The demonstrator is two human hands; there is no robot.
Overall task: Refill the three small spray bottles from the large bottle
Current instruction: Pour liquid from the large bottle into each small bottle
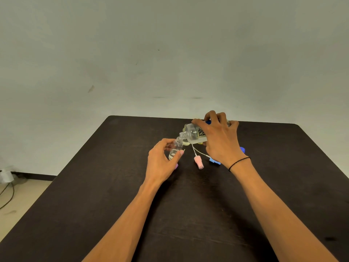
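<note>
Left hand (162,159): the hand is being kept curled around the small spray bottle (175,149), thumb on the near side and fingers on the far side, just above the dark table (94,186).
Small spray bottle: a clear, uncapped plastic bottle is being held left of the table's centre; a little clear liquid is being shown at its bottom.
Small bottle axis: the long axis is being tilted slightly, with the open neck pointed up and to the right, toward the large bottle's mouth.
Large bottle (192,134): a clear bottle with black lettering is being gripped from above and tipped onto its side; pale liquid is being seen inside.
Large bottle axis: the long axis is being held near horizontal, the open threaded neck pointed left and slightly down, right at the small bottle's neck.
Pink spray head (198,162): it is lying on the table with its white dip tube running back under the large bottle.
Blue spray head (214,161): it is lying just right of the pink one, partly hidden by the wrist.
Right hand (220,138): the fingers are being clamped over the large bottle's body; a black band is being worn at the wrist.
</note>
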